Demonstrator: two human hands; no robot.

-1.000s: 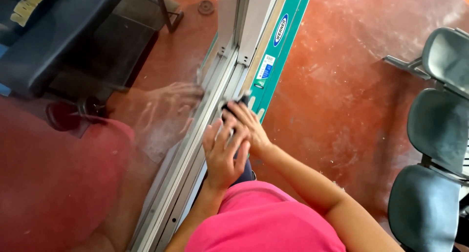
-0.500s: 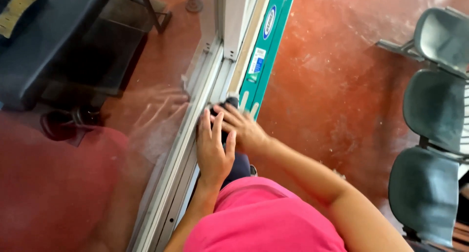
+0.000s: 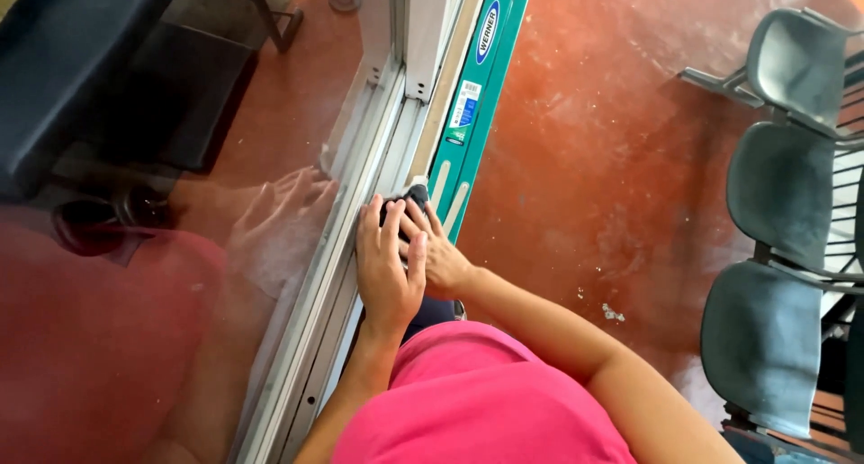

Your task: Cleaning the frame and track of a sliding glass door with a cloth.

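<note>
Dark cloth (image 3: 412,197) under both hands: left hand (image 3: 385,268), right hand (image 3: 436,252).

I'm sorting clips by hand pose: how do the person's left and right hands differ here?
The left hand lies flat, fingers stretched out along the metal door frame, while the right hand curls its fingers over a small dark object. The left hand lies partly over the right hand, nearer the glass; the right hand sits nearer the green ladder. Both are bare and touch the dark object.
</note>
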